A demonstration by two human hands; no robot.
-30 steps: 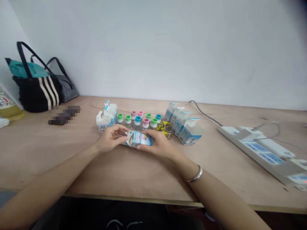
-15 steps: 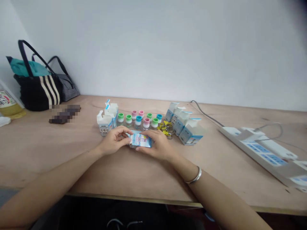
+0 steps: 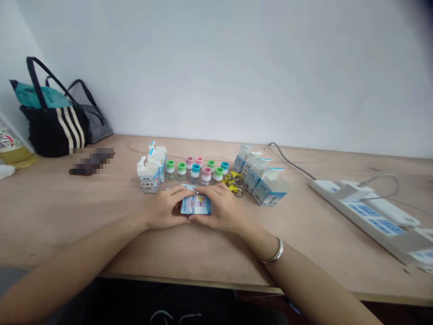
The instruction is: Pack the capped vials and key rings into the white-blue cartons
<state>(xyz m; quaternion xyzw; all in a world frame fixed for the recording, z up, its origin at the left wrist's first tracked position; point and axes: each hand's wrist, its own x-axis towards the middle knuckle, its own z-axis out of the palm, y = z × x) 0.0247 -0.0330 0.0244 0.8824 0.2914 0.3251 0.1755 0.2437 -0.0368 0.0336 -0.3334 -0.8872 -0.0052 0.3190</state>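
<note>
Between my two hands lies a small blue-and-white printed cardboard box (image 3: 196, 205), low over the table. My left hand (image 3: 166, 206) curves round its left end, with fingers along the far edge and thumb at the near edge. From the other side my right hand (image 3: 223, 206) grips the box, thumb in front and fingers behind. Just beyond stand several small clear bottles with coloured caps, among them a pink-capped bottle (image 3: 206, 176) and a blue-capped bottle (image 3: 195, 174). Yellow tags with metal rings (image 3: 237, 183) lie right of the bottles.
Open white-and-blue boxes stand left (image 3: 149, 176) and right (image 3: 270, 187) of the bottles. A power strip (image 3: 365, 212) with cables runs along the right. At the left are a black bag (image 3: 50, 128), a dark blurred object (image 3: 93, 162) and a bottle of yellow liquid (image 3: 16, 151).
My left hand has slid round the box, its fingers now along the far edge instead of pinching the left end. The box has shifted slightly nearer and turned a little.
</note>
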